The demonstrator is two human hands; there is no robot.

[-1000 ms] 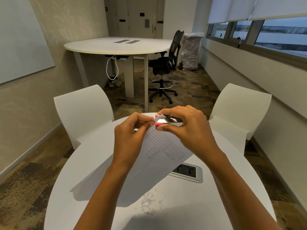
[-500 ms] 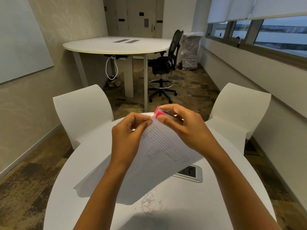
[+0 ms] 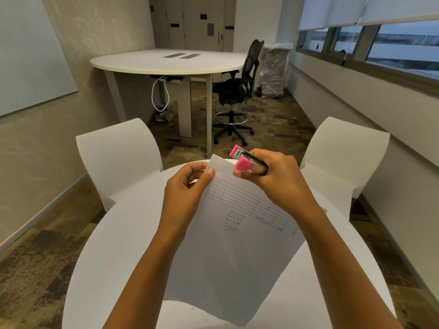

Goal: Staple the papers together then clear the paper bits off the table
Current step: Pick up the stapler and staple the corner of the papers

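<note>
Your left hand (image 3: 187, 193) has its grip pinched on the top corner of the papers (image 3: 237, 245), held tilted above the round white bench (image 3: 114, 257). Your right hand (image 3: 280, 184), grip clamped round the pink stapler (image 3: 244, 161), holds it just beside that corner.

Bare left forearm (image 3: 152, 264) and right forearm (image 3: 344, 257) rise from the lower frame, converging ahead. The left hand (image 3: 186, 194) pinches the top corner of the papers (image 3: 237, 252) between thumb and curled fingers (image 3: 190, 167). The right hand (image 3: 276, 180) is wrapped round a pink stapler (image 3: 240, 161), knuckles up. Hands near, apart.
</note>
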